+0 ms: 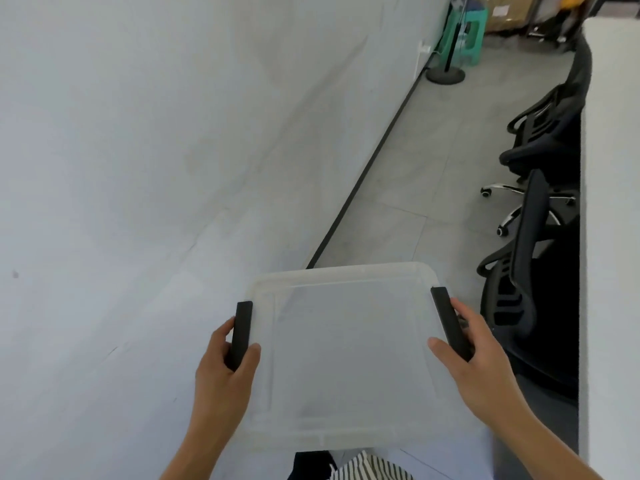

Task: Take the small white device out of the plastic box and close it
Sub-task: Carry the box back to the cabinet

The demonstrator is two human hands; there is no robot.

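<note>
Between wall and chairs (530, 237), the box (346, 358) is held out in front of the person, lid on, a black latch on each side. The left hand (221, 368) wraps its latch (241, 332) — thumb over the top, fingers curled behind. The right hand (481, 365) cups the other latch (450, 322), thumb lying on the lid edge. Both hands are closed around the latches, not flat.

No small white device shows through the cloudy plastic or in either hand, so where it is cannot be told.

With the lid seated, this looks like the closing step. To do it well, keep the box level and press both latches at once, so the lid does not rock — thumbs bearing down on the rim while the fingers pull the clips inward. Check each corner sits flush afterwards; the far edge looks even.
</note>
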